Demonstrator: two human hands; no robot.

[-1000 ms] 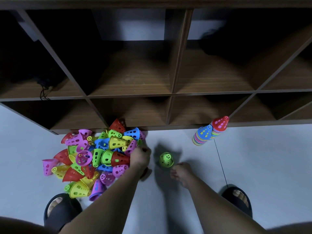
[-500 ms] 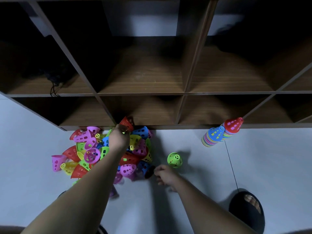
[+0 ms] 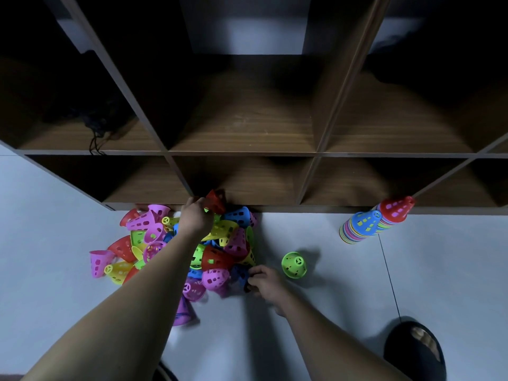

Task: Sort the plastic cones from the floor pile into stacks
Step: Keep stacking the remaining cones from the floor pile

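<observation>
Lying on the floor (image 3: 412,284) against the shelf (image 3: 247,207), the pile (image 3: 192,243) holds mixed cones. The left hand (image 3: 196,217) grips a green cone (image 3: 206,210) at its far edge; the right hand (image 3: 265,281) pinches a blue cone (image 3: 242,273) at its near edge. One green cone (image 3: 294,264) stands alone, with two stacks (image 3: 371,222) well right.

Big messy pile of cones (image 3: 176,248) on the floor at left-center: pink, red, yellow, green and blue perforated plastic, tipped every which way. One green cone (image 3: 294,264) stands alone just right of the pile, narrow end up. Far right, two leaning stacks (image 3: 373,224), blue-topped and red-topped, side by side.
</observation>
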